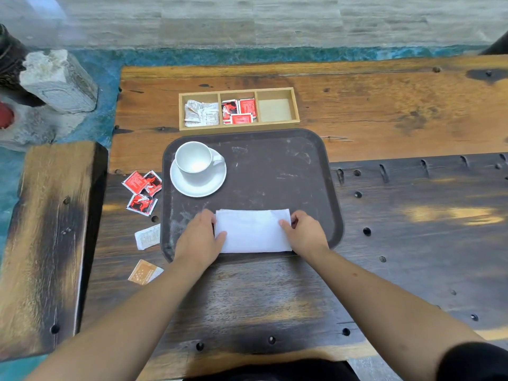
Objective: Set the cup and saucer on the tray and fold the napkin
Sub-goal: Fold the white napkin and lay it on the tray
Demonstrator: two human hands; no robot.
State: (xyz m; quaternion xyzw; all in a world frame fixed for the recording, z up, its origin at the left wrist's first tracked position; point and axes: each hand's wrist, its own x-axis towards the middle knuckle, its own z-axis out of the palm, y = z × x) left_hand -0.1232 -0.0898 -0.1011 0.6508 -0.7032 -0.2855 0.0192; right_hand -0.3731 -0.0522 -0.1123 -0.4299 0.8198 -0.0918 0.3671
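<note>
Now at the near edge of the tray (316, 171): napkin (254, 232) already a folded rectangle, long axis running left to right, one hand at each short end; cup (196, 162) on saucer (198, 187) at the far left of the tray, well apart. Left hand (199, 240) flat on the left end, fingers (220, 237) together, thumb pressing the cloth; right hand (305, 233) curled at the right end, fingers pinched on its edge. Equally near, both; next fold likely end to end, across that long axis.
</note>
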